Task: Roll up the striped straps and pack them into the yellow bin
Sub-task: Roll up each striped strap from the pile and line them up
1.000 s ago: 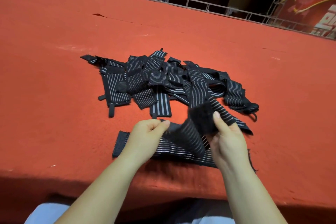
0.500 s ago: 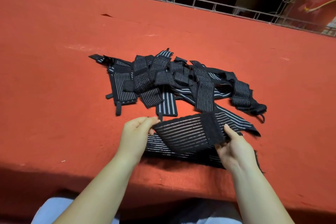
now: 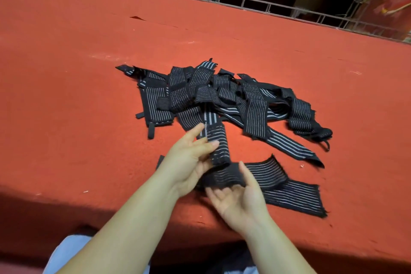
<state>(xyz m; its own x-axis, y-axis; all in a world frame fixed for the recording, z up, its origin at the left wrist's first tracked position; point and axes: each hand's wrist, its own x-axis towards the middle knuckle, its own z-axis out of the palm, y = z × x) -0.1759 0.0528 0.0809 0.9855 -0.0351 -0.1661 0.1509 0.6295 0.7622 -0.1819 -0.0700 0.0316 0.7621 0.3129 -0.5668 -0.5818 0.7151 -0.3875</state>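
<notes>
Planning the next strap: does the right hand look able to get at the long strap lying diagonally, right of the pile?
Probably yes: the right hand is near the long strap, with bare red table between, though it grips the strap being rolled.

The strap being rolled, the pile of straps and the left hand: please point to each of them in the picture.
strap being rolled [image 3: 219, 148], head view, on the rolled end held upright.
pile of straps [image 3: 222, 95], head view, on the middle of the heap.
left hand [image 3: 189, 160], head view, on the palm.
</notes>
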